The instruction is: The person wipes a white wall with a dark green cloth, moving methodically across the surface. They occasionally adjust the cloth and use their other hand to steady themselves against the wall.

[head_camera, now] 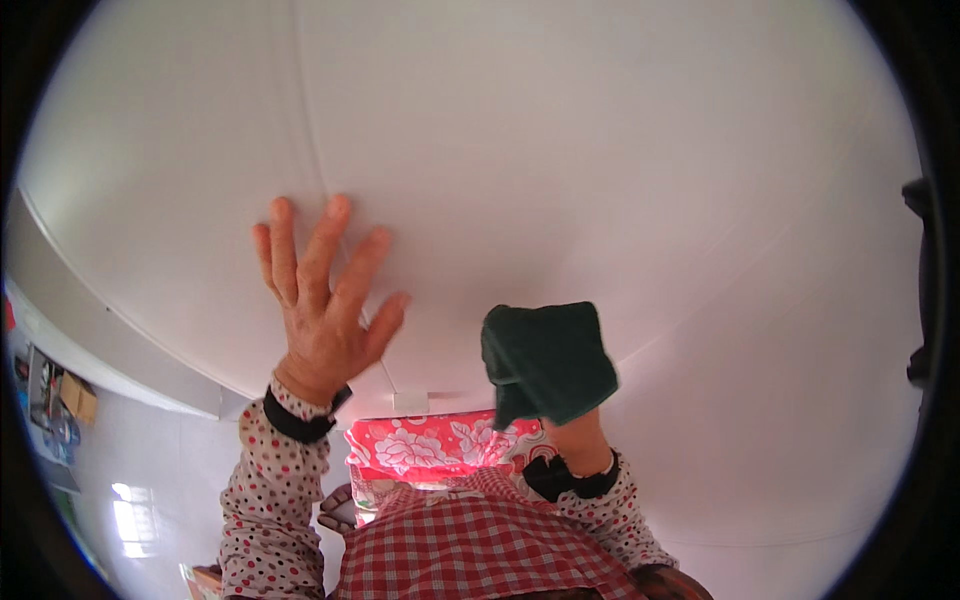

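My left hand [322,315] is raised at a smooth white wall [600,165], fingers spread and nothing in them. Its fingertips lie at or very near a thin vertical line on the wall; whether they touch cannot be told. A folded dark green cloth [555,360] covers my right hand [581,442], which holds it up against or close to the same wall. Under the cloth my right fingers are hidden, and only the wrist side shows. Both wrists wear black bands over dotted sleeves.
Below the hands lies red flowered fabric [420,446], with a small white wall plate [410,403] just above it. At the far left, a doorway edge opens onto a shiny floor [142,457] with a cardboard box [78,397] and water bottle [64,435]. A dark object [919,285] borders the right.
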Available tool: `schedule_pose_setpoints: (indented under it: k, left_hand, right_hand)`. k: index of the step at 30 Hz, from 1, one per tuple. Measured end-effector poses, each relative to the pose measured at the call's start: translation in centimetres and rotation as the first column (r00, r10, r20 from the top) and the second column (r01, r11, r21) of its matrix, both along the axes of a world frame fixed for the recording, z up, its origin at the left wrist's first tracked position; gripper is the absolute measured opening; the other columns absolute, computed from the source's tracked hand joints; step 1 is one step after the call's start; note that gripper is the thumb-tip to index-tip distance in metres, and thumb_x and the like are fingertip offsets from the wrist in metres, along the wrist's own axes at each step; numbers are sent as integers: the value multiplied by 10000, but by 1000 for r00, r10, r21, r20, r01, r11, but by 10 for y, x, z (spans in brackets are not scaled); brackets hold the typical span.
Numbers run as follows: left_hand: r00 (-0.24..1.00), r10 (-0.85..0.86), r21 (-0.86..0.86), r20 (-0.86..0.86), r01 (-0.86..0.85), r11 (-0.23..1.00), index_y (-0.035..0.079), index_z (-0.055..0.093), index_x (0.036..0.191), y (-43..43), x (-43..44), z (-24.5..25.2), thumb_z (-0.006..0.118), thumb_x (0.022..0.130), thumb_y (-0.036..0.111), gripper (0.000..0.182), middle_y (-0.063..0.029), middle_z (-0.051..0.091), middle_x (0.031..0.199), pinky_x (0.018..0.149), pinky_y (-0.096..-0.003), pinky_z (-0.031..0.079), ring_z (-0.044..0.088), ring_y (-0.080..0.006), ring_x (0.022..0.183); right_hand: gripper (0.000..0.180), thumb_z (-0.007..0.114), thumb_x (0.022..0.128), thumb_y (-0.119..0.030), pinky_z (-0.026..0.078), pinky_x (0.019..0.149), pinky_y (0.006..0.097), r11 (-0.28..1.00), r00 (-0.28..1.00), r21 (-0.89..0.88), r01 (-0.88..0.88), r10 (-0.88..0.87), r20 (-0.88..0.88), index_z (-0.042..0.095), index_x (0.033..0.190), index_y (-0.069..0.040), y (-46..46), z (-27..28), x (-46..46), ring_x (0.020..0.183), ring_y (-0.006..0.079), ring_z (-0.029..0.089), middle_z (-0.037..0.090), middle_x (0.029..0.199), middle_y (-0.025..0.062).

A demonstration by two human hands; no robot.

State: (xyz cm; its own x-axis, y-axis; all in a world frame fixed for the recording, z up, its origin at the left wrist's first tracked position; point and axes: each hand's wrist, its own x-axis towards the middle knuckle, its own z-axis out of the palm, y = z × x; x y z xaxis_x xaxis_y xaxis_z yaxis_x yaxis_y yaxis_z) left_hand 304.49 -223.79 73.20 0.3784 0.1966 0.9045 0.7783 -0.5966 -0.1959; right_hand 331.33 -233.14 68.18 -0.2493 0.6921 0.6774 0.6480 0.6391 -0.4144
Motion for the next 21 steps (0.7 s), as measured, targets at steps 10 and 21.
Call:
schedule_pose_setpoints:
  k: [10,21]
  left_hand:
    - [760,-273,-601,589,639,480,28,388,1552,-93,18,-99,921,739,388,1036,-221,433,1562,1169,-504,385,460,-420,1419]
    - [164,308,-249,937,933,261,34,480,1472,-101,23,-123,699,937,55,579,-52,607,1263,1010,-306,492,566,-141,1166]
  right_hand:
    - [252,620,858,11,564,725,390,896,929,-363,-256,125,-348,709,1073,-84,5,-51,-47,843,343,702,722,1010,136]
    - [170,701,871,-138,530,643,450,914,983,-380,-143,177,56,680,1017,-54,33,-22,-76,765,372,659,656,906,145]
